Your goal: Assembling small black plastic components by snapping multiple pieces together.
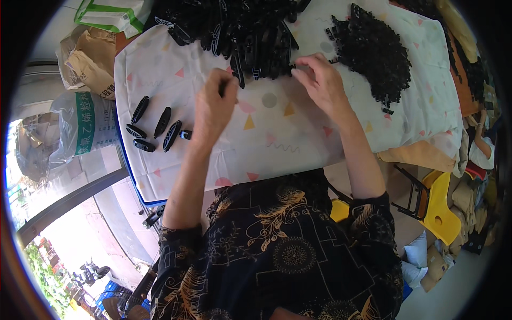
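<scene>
My left hand is raised over the table with its fingers curled. A long black plastic part is at its fingertips, by the near edge of a big pile of similar black parts. My right hand reaches in from the other side, thumb and fingers pinched on a small black plastic piece. Right of that hand lies a heap of small black pieces. On the left, several oval black parts lie apart from one another.
A white patterned cloth covers the table. Left of it are a brown paper sack, a clear plastic bag with a green band and a green-white bag. A yellow chair stands at the right, with another person beyond.
</scene>
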`<action>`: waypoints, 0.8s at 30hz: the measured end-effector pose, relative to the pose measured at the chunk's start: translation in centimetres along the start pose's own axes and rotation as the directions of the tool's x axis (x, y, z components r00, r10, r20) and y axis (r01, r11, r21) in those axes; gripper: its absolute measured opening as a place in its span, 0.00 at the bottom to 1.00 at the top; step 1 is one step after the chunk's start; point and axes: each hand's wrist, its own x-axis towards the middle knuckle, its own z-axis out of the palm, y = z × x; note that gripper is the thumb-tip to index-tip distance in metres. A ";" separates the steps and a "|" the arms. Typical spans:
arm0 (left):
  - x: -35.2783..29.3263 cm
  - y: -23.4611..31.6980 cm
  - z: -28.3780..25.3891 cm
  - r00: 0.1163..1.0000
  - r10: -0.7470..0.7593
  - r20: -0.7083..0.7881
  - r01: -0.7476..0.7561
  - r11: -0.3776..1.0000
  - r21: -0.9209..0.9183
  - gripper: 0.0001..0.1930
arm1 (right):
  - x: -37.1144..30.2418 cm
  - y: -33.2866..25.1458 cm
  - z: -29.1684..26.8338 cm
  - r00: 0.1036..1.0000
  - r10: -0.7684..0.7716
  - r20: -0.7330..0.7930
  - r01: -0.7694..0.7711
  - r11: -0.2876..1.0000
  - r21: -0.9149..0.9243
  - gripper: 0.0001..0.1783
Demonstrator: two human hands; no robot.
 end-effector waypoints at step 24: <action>0.3 -0.3 -0.3 0.986 0.004 0.169 -0.085 0.874 0.478 0.16 | -2.7 1.4 -1.1 0.997 -0.060 0.051 0.061 0.998 -0.029 0.12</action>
